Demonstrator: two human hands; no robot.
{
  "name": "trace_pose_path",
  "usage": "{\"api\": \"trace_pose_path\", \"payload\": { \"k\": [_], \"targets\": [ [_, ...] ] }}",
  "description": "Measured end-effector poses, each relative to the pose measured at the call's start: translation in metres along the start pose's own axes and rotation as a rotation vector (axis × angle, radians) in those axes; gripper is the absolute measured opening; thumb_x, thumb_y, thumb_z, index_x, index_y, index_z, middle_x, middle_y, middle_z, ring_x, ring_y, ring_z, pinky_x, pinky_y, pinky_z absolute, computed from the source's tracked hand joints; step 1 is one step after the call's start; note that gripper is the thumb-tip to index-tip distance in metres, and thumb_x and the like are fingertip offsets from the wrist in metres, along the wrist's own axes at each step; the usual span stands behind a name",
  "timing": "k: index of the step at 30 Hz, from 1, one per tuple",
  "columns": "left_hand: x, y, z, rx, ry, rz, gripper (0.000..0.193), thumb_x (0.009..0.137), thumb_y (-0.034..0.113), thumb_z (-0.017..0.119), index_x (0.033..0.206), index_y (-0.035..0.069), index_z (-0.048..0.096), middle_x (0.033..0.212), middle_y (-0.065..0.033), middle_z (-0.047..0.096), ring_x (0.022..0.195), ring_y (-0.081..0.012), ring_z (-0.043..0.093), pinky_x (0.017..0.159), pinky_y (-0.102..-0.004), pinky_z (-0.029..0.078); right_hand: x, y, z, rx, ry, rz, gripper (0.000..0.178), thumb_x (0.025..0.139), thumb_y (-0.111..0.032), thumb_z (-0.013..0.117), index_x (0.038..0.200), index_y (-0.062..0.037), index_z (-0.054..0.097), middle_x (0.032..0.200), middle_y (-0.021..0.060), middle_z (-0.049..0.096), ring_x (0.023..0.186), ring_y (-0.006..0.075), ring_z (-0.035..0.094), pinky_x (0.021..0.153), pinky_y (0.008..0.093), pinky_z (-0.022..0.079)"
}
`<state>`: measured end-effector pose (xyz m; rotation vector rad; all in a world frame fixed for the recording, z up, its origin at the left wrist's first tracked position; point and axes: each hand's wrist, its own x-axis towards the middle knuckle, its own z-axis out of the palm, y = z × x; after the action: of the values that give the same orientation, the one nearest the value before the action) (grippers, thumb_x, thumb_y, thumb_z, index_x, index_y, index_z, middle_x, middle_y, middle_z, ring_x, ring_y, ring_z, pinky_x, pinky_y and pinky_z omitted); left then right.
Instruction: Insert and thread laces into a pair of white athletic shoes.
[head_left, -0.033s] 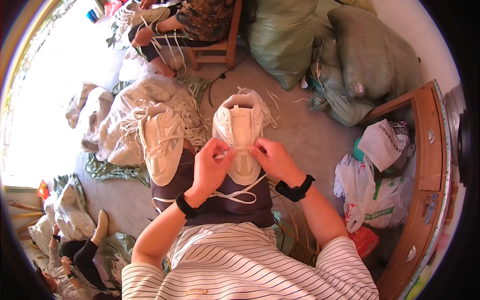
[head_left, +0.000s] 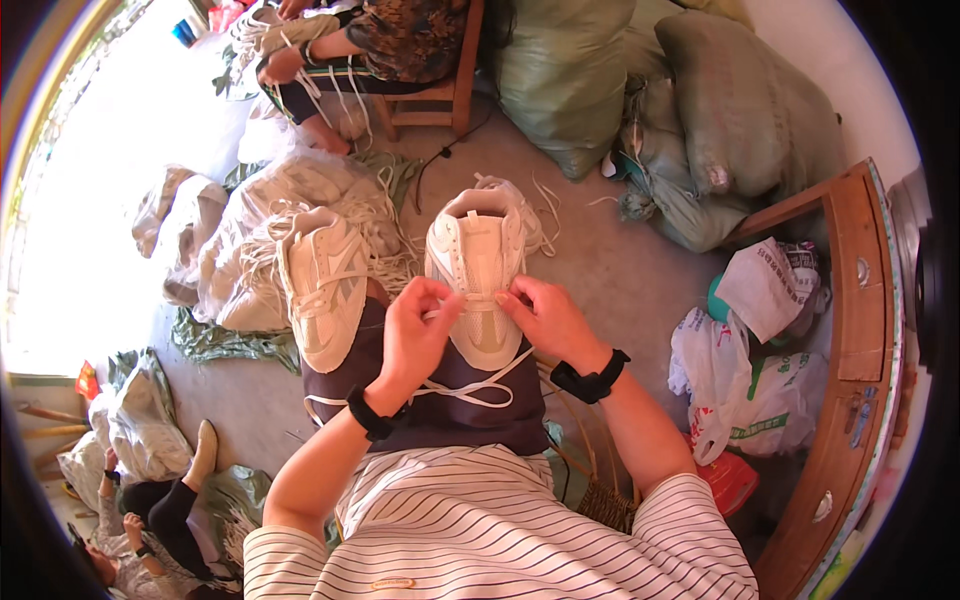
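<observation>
Well, shoe: it sits on my lap point(head_left: 455, 427), toe toward me, with both hands at the throat above its toe.
Left hand point(head_left: 415, 325): thumb and forefinger curled near each other by the shoe point(head_left: 480, 262); I can't tell whether they pinch anything.
Right hand point(head_left: 550, 318): fingertips together at the shoe's right edge; whatever is between them is hidden.
Lace point(head_left: 490, 384): loose across my lap, probably limp and light.
Handling: likely light, soft upper, firmer sole; I'd steady it by the toe's sides.
Other shoe point(head_left: 325, 290): laced, to the left.
</observation>
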<state>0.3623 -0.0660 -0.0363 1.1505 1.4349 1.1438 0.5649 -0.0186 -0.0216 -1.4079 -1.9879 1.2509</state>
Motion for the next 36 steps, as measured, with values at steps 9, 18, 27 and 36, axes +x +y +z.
{"api": "trace_pose_path", "payload": {
  "k": [9, 18, 27, 36],
  "targets": [
    [-0.009, 0.012, 0.018, 0.045, 0.056, -0.061, 0.026, 0.085, 0.016, 0.073, 0.096, 0.002, 0.055, 0.059, 0.0081, 0.040, 0.055, -0.0012, 0.030, 0.049, -0.0199, 0.026, -0.005, -0.007, -0.017, -0.051, 0.023, -0.030, 0.035, 0.093, -0.032, 0.060, 0.081, 0.0006, 0.058, 0.066, 0.0183, 0.060, 0.059, 0.0348, 0.058, 0.054, 0.0420, 0.043],
    [-0.014, 0.037, 0.063, 0.036, 0.147, 0.010, 0.024, 0.086, 0.005, 0.071, 0.097, 0.003, 0.050, 0.066, 0.0043, 0.054, 0.056, 0.0012, 0.040, 0.048, -0.0177, 0.028, -0.026, -0.009, -0.047, -0.020, 0.037, -0.075, 0.034, 0.092, -0.033, 0.060, 0.084, -0.0002, 0.059, 0.072, 0.0192, 0.063, 0.064, 0.0369, 0.061, 0.057, 0.0432, 0.045],
    [-0.021, 0.056, 0.103, 0.002, 0.161, 0.011, 0.022, 0.086, 0.003, 0.068, 0.102, 0.003, 0.053, 0.065, 0.0038, 0.050, 0.057, -0.0010, 0.040, 0.050, -0.0191, 0.031, -0.043, 0.005, -0.074, -0.055, 0.099, -0.137, 0.034, 0.091, -0.033, 0.061, 0.085, -0.0005, 0.059, 0.074, 0.0196, 0.064, 0.070, 0.0398, 0.063, 0.061, 0.0461, 0.048],
    [-0.035, 0.076, 0.114, -0.064, 0.121, 0.029, 0.025, 0.089, -0.002, 0.064, 0.111, 0.001, 0.054, 0.075, 0.0032, 0.056, 0.063, 0.0007, 0.046, 0.055, -0.0155, 0.034, -0.054, 0.009, -0.081, -0.061, 0.104, -0.172, 0.031, 0.091, -0.030, 0.063, 0.084, -0.0010, 0.057, 0.072, 0.0197, 0.062, 0.067, 0.0394, 0.061, 0.059, 0.0433, 0.047]
  ]
}}
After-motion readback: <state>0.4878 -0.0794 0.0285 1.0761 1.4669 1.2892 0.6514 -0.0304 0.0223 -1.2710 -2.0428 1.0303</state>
